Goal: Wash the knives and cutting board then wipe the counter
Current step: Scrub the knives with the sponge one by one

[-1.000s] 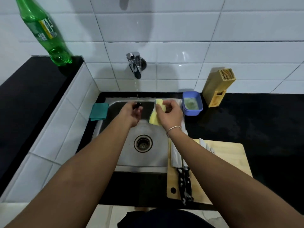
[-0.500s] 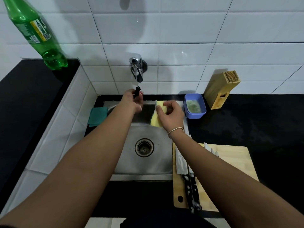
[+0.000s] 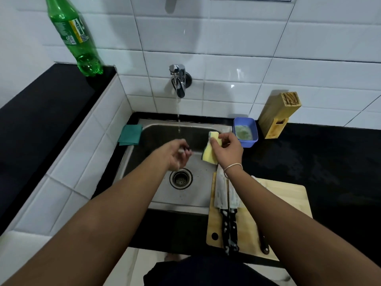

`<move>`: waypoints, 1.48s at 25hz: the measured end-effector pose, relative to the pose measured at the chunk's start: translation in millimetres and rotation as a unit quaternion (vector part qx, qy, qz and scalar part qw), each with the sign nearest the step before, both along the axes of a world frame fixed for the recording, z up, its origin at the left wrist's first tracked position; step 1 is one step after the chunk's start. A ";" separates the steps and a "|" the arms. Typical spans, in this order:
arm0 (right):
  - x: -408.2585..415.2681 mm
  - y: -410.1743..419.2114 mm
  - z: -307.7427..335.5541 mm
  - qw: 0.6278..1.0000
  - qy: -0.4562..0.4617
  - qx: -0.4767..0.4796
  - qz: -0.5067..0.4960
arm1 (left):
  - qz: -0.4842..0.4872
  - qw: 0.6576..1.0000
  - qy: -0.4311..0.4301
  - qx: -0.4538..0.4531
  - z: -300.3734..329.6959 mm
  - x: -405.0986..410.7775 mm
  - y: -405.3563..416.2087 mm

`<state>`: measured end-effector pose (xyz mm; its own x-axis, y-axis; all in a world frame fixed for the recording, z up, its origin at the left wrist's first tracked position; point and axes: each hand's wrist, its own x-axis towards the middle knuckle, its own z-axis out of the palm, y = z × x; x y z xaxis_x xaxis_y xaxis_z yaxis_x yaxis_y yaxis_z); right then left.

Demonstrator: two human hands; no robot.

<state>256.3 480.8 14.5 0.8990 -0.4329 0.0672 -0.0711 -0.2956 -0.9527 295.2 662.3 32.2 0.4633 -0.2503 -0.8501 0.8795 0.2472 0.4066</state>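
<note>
- black stone counter (image 3: pixel 329 162) wraps the steel sink (image 3: pixel 198 195); it is not yet wiped, by my judgement the last job.
- pale wooden cutting board (image 3: pixel 288 195) lies on the counter just right of the sink, under the right forearm, with two soapy black-handled knives (image 3: pixel 226 203) side by side on its left edge and a third knife handle (image 3: pixel 263 244) near its front.
- left hand (image 3: pixel 177 154), half a second ago raised to the tap (image 3: pixel 179 83), has dropped into the basin under the thin running stream; its fingers curl round something small and dark, probably a knife handle, though blur hides it. that suggests rinsing has begun.
- right hand (image 3: pixel 226 150) has kept its place, pinching a yellow sponge (image 3: pixel 211 149) over the sink's right rim.
- around: green bottle (image 3: pixel 76 38) on the left ledge, knife block (image 3: pixel 280 114), blue soap tub (image 3: pixel 245 132) just beside the right hand, green cloth (image 3: pixel 131 134). the board's knives lie close under the right wrist.
</note>
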 end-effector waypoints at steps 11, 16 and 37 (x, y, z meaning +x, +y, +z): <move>-40.8 22.3 2.1 0.958 -0.076 -0.197 0.195 | -0.069 0.924 -0.203 0.316 18.0 -84.8 -24.0; -53.2 -0.9 3.1 0.846 -0.204 -0.367 0.330 | -0.070 0.908 -0.289 0.296 25.9 -96.1 -18.1; -47.4 19.2 17.2 0.829 -0.302 -0.401 0.248 | -0.041 0.863 -0.436 0.252 25.1 -85.0 19.3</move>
